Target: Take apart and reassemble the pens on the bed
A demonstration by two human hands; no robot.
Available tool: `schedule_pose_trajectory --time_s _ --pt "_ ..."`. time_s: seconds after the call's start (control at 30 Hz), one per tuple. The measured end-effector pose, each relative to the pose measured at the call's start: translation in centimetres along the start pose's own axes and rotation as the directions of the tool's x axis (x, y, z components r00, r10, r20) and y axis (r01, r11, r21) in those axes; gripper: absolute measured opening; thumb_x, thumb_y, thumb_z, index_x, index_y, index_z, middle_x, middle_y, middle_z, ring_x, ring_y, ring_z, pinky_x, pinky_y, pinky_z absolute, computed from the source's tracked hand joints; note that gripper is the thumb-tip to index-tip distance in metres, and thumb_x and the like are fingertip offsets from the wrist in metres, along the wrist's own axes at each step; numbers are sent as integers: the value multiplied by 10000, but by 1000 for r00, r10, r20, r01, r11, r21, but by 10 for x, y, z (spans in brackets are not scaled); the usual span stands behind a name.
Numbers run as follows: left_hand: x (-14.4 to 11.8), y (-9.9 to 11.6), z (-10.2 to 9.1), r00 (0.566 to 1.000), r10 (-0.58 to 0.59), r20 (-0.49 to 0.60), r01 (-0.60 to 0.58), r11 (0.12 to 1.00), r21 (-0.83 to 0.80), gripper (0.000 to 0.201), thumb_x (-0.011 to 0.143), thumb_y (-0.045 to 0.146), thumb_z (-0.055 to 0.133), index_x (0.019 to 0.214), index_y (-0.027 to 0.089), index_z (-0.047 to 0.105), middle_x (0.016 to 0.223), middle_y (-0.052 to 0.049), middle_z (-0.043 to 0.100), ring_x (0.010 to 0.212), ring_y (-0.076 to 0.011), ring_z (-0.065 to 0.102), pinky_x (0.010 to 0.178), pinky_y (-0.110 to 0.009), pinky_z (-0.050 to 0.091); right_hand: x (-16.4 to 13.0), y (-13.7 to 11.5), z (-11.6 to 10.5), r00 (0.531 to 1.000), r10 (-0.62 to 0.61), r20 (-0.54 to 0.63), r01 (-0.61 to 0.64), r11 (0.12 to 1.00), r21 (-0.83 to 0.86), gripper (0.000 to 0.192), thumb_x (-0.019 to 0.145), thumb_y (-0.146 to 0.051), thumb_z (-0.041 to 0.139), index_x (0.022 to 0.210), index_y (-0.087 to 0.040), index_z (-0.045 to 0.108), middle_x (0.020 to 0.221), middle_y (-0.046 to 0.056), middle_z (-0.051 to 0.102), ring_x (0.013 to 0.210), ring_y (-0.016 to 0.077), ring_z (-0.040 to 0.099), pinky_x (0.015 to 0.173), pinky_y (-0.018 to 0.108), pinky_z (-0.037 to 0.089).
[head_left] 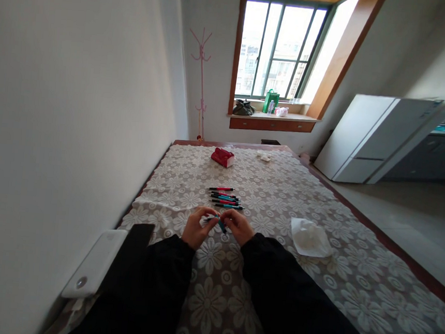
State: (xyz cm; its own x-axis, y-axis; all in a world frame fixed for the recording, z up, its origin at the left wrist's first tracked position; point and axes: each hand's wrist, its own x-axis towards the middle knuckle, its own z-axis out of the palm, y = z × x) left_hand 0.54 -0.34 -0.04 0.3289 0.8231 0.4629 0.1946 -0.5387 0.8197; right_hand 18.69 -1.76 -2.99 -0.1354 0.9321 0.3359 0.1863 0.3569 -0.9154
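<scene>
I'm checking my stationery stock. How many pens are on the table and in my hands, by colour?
Red pens lying in the row: 3
Teal pens lying in the row: 2
Teal pen held between the left hand and right hand: 1
Total: 6, though the row is small and tightly packed, so the colour split is approximate.

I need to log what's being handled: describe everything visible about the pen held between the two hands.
The pen is slim, with a teal body and dark ends, plastic by its look. It is held just above the floral lace tablecloth, tilted, between the fingertips of the left hand and the right hand, which grip it from either side. Whether it is capped or taken apart is too small to tell. More pens of the same kind lie in a row beyond it.
</scene>
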Motion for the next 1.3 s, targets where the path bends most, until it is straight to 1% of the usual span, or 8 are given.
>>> schedule_pose_trajectory --time_s 0.1,0.17,0.27,0.4,0.63,0.83,1.03,1.3 --pt "0 -2 0 994 -102 -48 92 980 -177 177 909 341 505 999 191 535 856 -41 710 816 -170 661 783 -326 501 1 -1 -7 995 -89 -53 69 953 -294 115 856 -183 502 913 -196 601 856 37 650 803 172 597 744 318 478" --pt "-1 -2 0 991 -113 -76 99 980 -173 187 932 333 451 1030 190 523 792 -23 698 745 -148 653 748 -305 499 1 0 -12 992 -124 -30 89 840 -535 163 816 -151 564 956 -206 628 959 60 652 914 211 573 827 364 447" --pt "-2 -1 0 996 -42 -79 45 998 37 191 927 311 454 1041 207 567 825 -24 681 775 -148 635 744 -297 489 0 1 -15 998 -58 35 65 673 -737 182 789 -179 643 962 -235 656 1024 63 638 985 249 534 875 400 403" --pt "-3 1 0 996 89 16 -90 946 310 174 902 255 495 1021 236 620 982 -47 667 950 -187 596 855 -337 469 -1 2 -14 999 11 45 29 599 -801 29 792 -201 654 784 -225 642 918 56 623 934 234 530 828 354 395" --pt "0 -11 -2 997 34 -70 -1 909 417 193 911 219 458 1041 224 601 1023 -62 650 975 -210 587 866 -358 466 0 7 -15 1000 22 -5 -20 721 -692 209 777 -48 468 904 -190 555 742 4 583 659 148 516 622 243 359" --pt "0 -17 0 999 12 -39 5 920 392 197 892 226 476 1051 221 592 1011 -66 652 951 -215 605 852 -367 482 0 -4 -16 994 -106 -24 76 838 -541 336 778 -5 371 945 -189 597 892 25 602 677 113 570 674 223 426" --pt "-1 -19 0 1000 3 -27 7 928 372 194 860 224 526 1036 226 609 988 -51 668 874 -196 622 795 -343 506 1 -12 -19 985 -153 -74 97 863 -495 202 859 -127 418 862 -207 604 793 21 640 735 147 602 723 252 461" --pt "-1 -17 -1 997 44 -63 -20 941 338 190 848 183 544 1010 230 633 994 -49 671 934 -198 612 846 -355 500 1 -12 -16 973 -159 -166 105 950 -295 214 873 -198 412 969 -203 603 730 12 649 592 126 599 631 260 501"
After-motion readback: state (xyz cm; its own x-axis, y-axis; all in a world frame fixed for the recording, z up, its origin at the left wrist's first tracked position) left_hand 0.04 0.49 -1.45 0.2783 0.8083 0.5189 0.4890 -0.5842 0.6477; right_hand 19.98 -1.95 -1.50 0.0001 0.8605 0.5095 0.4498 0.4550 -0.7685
